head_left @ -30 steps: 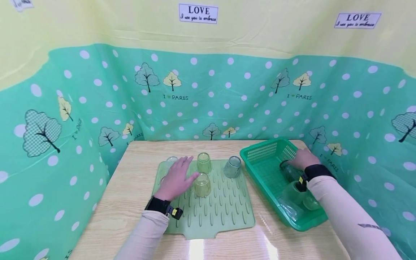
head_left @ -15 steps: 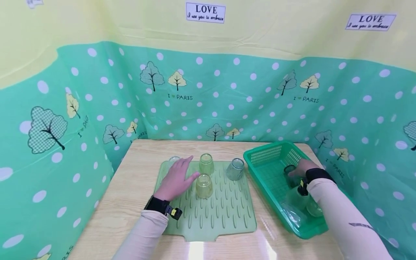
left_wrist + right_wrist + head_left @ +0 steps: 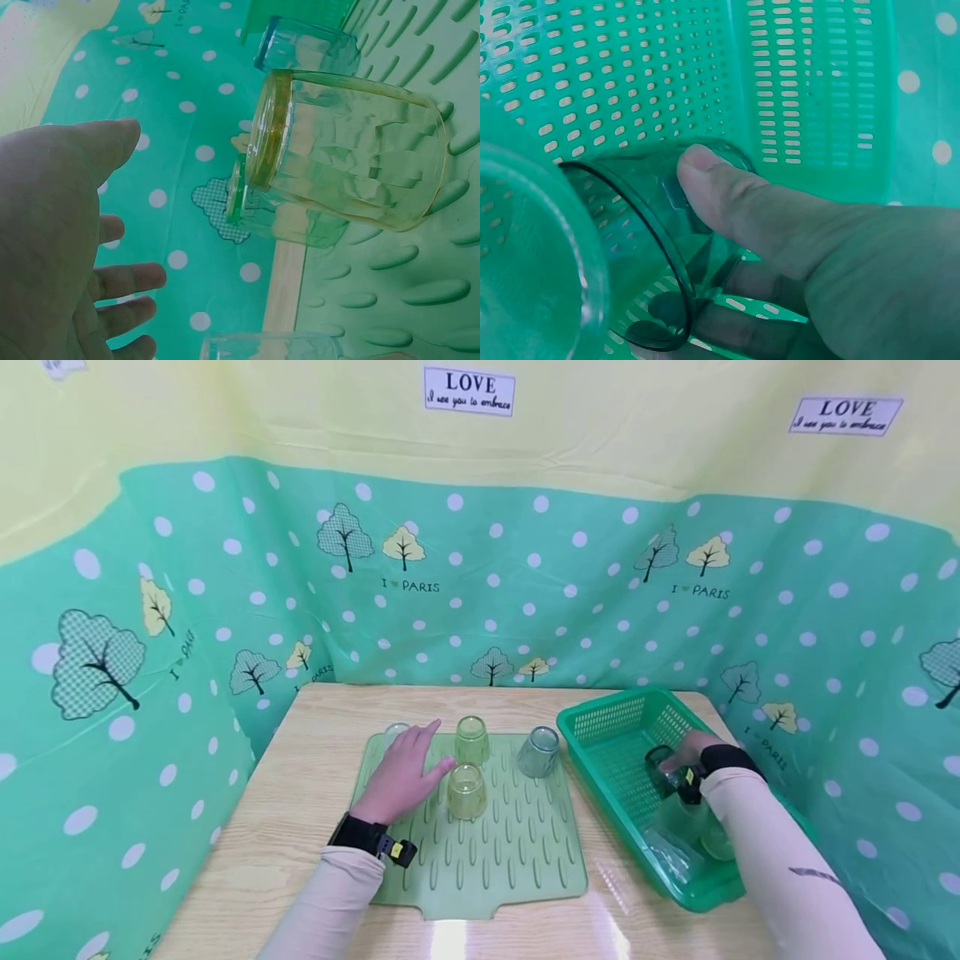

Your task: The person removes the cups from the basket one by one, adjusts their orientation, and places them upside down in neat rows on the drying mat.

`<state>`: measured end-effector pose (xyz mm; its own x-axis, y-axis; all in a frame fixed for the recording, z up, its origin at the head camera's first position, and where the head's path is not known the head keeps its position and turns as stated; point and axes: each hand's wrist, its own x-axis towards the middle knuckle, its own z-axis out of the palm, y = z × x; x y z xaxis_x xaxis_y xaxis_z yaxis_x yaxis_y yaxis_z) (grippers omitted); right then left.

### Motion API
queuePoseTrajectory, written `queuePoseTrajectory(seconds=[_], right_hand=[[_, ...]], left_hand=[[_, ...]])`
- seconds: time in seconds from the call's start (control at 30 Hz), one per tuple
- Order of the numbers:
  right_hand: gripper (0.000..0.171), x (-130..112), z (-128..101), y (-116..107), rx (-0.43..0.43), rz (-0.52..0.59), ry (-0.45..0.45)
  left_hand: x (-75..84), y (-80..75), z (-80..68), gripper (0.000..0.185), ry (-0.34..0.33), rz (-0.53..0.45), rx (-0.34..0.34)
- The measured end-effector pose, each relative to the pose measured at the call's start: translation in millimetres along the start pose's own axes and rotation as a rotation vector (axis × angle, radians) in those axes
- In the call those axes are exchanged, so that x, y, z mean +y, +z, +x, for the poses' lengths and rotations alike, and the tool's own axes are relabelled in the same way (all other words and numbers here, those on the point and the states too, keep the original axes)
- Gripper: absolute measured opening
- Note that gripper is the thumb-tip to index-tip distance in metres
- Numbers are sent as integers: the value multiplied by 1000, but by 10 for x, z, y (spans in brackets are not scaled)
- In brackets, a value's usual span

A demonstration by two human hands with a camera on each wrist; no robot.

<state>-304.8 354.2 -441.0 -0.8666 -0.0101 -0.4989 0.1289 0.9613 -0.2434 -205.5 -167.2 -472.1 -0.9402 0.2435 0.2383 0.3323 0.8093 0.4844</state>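
My right hand [image 3: 693, 750] is inside the green basket [image 3: 611, 714] and grips a dark clear glass [image 3: 662, 767] lying on its side. In the right wrist view the thumb [image 3: 727, 195] presses the glass [image 3: 652, 247] wall while the other fingers curl under it. My left hand [image 3: 401, 772] rests flat with straight fingers on the green ribbed mat [image 3: 510, 852], beside a yellow upturned glass [image 3: 467, 791]. In the left wrist view the hand [image 3: 52, 247] is spread, apart from the yellow glass [image 3: 349, 157].
More upturned glasses stand on the mat: a yellow one [image 3: 472, 740], a bluish one [image 3: 537, 752], a clear one [image 3: 395, 732] behind my left hand. Other glasses [image 3: 686, 835] lie in the basket's near end. A dotted green curtain [image 3: 525, 577] walls in the wooden table [image 3: 300, 793].
My right hand has drawn back a little toward me inside the basket, keeping hold of the dark glass. The left hand has stayed on the mat.
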Motion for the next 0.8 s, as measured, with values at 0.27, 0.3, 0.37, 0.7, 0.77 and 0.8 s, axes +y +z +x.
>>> queuePoseTrajectory(seconds=[0.27, 0.3, 0.37, 0.7, 0.77, 0.8], right_hand=[[86, 81, 22, -1, -25, 7, 31], [85, 77, 24, -3, -28, -1, 25], [78, 68, 27, -9, -30, -9, 19], [92, 33, -14, -24, -44, 0, 34], [86, 4, -16, -25, -46, -19, 41], [81, -15, -16, -27, -48, -32, 46]], left_hand=[[-14, 18, 26, 74, -3, 3, -15], [-13, 20, 28, 74, -6, 3, -18], [-9, 29, 36, 74, -6, 3, -17], [2, 71, 57, 74, -9, -1, -22], [-1, 82, 59, 74, -8, -3, -24], [-1, 87, 61, 73, -9, -5, -25]])
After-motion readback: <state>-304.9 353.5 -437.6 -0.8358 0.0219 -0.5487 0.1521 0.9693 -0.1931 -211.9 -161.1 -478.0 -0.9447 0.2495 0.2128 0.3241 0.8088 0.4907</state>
